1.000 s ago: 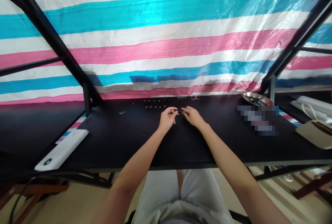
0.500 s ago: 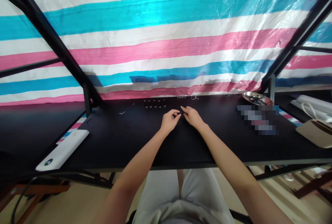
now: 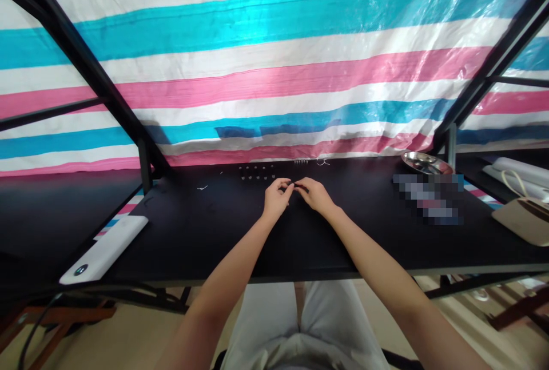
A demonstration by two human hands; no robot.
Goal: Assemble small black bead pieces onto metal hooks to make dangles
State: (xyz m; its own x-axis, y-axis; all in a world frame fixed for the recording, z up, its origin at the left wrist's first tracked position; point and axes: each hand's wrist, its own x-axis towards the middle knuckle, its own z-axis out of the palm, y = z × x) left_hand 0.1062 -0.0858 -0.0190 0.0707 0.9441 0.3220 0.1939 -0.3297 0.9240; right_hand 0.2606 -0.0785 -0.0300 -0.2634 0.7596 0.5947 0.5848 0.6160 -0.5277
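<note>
Over the middle of the black table, my left hand [image 3: 277, 197] is closed in a pinch on a small black piece [image 3: 292, 183], whose kind is too small to tell. My right hand [image 3: 316, 194] meets it from the other side, with thumb and fingertips pressed together at the same piece. Just beyond my hands lie several small round bits [image 3: 256, 172] in two rows. Farther back is a short row of tiny pale pieces [image 3: 301, 162], and beside it some thin white curled strands [image 3: 322, 162].
A white oblong device [image 3: 105, 250] lies at the left edge of the black table [image 3: 193, 238]. At the right are a shiny metal dish [image 3: 422, 159], a blurred-out patch [image 3: 429, 198] and a beige bag [image 3: 523, 218]. Striped sheeting [image 3: 274, 72] hangs behind, between black frame bars [image 3: 86, 61].
My right hand has moved slightly left, bringing its fingertips against my left hand's. Its index finger, stretched out before, is now bent down to the black piece.
</note>
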